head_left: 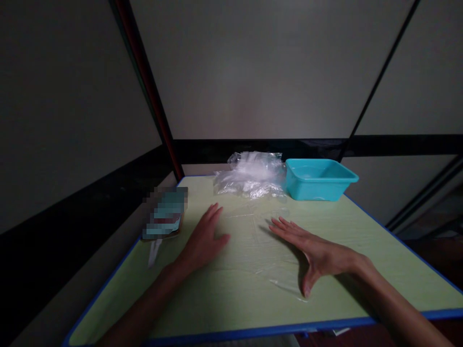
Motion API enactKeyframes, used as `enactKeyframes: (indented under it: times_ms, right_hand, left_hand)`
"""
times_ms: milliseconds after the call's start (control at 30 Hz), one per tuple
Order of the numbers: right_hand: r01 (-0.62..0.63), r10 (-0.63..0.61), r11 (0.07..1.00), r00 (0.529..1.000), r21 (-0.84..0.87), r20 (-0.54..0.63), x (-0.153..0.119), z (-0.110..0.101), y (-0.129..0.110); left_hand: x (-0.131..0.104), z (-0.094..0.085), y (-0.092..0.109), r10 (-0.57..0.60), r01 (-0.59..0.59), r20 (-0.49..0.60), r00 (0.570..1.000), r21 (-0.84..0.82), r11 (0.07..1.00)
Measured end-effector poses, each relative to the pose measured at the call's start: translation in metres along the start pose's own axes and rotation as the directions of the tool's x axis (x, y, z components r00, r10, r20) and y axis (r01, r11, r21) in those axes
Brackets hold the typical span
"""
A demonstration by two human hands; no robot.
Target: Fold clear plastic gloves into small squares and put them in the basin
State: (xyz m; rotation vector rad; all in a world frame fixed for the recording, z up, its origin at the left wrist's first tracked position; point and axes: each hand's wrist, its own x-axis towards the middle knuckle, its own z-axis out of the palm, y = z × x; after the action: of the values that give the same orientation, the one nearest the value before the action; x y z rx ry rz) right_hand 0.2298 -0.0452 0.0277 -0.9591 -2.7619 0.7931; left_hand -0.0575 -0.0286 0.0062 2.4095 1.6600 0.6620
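A clear plastic bag (249, 248) lies spread flat on the table, its thin edges and creases faintly visible. My left hand (206, 238) is at the bag's left side, fingers stretched forward and thumb apart, holding nothing. Over the bag's right part is my right hand (313, 250), open with the thumb spread wide and its tip by the bag's near right corner. Whether either palm presses on the plastic I cannot tell. Behind the flat bag sits a crumpled pile of clear plastic bags (253, 176).
A turquoise plastic basin (318, 188) stands at the back right, beside the pile. On the left edge lies a phone-like device (166, 214), partly blurred out, with a white strip below it. The pale green table (202, 308) has a blue rim; walls enclose its back and left.
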Motion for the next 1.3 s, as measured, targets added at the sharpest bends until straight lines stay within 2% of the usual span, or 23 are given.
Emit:
enactKeyframes:
  times_ms: [100, 200, 267, 367, 467, 600, 833, 967, 1133, 1300]
  right_hand:
    - [-0.005, 0.005, 1.0, 1.0, 0.011, 0.005, 0.0, 0.001, 0.0]
    - [-0.025, 0.025, 1.0, 1.0, 0.015, -0.012, -0.001, 0.003, 0.0]
    - [-0.024, 0.024, 1.0, 0.999, 0.019, -0.025, -0.001, 0.003, 0.0]
    - [-0.021, 0.021, 1.0, 0.999, 0.023, -0.028, -0.002, 0.003, 0.0]
    - [-0.018, 0.018, 1.0, 0.999, 0.02, -0.026, -0.003, 0.003, 0.001]
    - [-0.004, 0.005, 1.0, 1.0, 0.02, -0.027, -0.003, 0.003, 0.002]
    - [-0.027, 0.027, 0.998, 1.0, 0.048, -0.002, -0.002, 0.002, 0.001]
    - [-0.022, 0.022, 0.997, 1.0, 0.079, 0.007, -0.003, 0.002, 0.0]
    - [-0.031, 0.03, 0.995, 0.999, 0.091, 0.017, -0.004, 0.003, 0.003]
    - [-0.026, 0.024, 0.995, 1.0, 0.091, 0.017, -0.005, 0.003, 0.004]
  left_hand:
    - [-0.002, 0.006, 0.042, 0.173, -0.178, 0.082, 0.981, 0.054, 0.983]
    - [-0.005, 0.017, 0.083, 0.308, -0.316, 0.204, 0.929, 0.004, 0.949]
    - [-0.007, 0.025, 0.099, 0.315, -0.32, 0.24, 0.918, -0.021, 0.947]
    - [-0.008, 0.035, 0.106, 0.281, -0.289, 0.294, 0.914, -0.019, 0.957]
    - [-0.008, 0.038, 0.097, 0.29, -0.299, 0.311, 0.905, -0.019, 0.954]
    - [-0.007, 0.029, 0.071, 0.306, -0.33, 0.325, 0.895, 0.02, 0.944]
    - [-0.016, 0.005, 0.011, 0.218, -0.28, 0.314, 0.924, 0.166, 0.946]
    - [-0.022, -0.007, -0.015, 0.161, -0.223, 0.287, 0.944, 0.199, 0.954]
    - [-0.023, -0.02, -0.028, 0.132, -0.185, 0.299, 0.945, 0.158, 0.97]
    - [-0.016, -0.027, -0.024, 0.158, -0.16, 0.276, 0.948, -0.016, 0.987]
